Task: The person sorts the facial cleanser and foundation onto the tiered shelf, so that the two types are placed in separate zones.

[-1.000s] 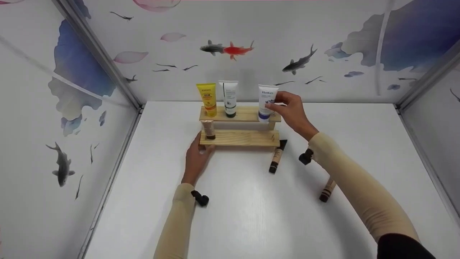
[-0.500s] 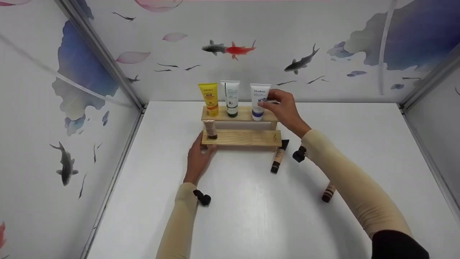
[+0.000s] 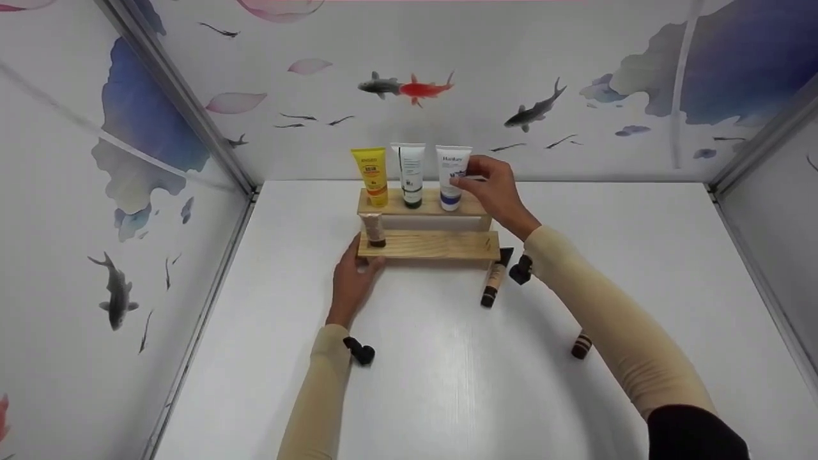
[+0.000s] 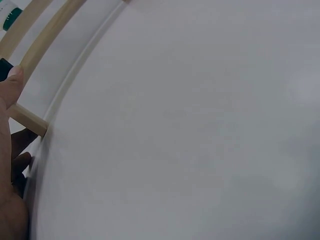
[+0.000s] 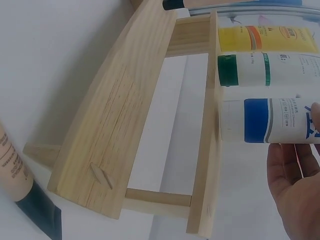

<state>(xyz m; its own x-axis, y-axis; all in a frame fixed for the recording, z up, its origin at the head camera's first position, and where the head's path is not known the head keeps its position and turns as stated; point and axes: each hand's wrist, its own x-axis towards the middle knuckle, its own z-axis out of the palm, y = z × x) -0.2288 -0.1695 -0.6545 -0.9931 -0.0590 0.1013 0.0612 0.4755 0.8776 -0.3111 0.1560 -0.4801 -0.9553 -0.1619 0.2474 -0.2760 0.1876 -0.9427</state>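
Observation:
My right hand [image 3: 498, 191] pinches a white cosmetic tube with a blue band [image 3: 450, 161] between thumb and fingers. The tube stands upright, cap down, on the upper shelf of a two-step wooden rack [image 3: 434, 245]; in the right wrist view its clear cap [image 5: 232, 121] is right at the shelf. Left of it on that shelf are a white tube with a green cap [image 3: 411, 172] and a yellow tube [image 3: 370, 172]. A small beige tube [image 3: 374, 229] stands at the lower shelf's left end. My left hand [image 3: 350, 284] grips that end, thumb in front.
A beige tube with black ends [image 3: 494, 278] lies on the white table [image 3: 422, 370] by the rack's right front. Another dark-capped tube [image 3: 581, 345] lies farther right, partly behind my right sleeve. A printed wall [image 3: 307, 147] stands close behind the rack.
My right hand has slid the blue-banded tube left along the upper shelf, nearer the green-capped one. My left hand stays on the rack.

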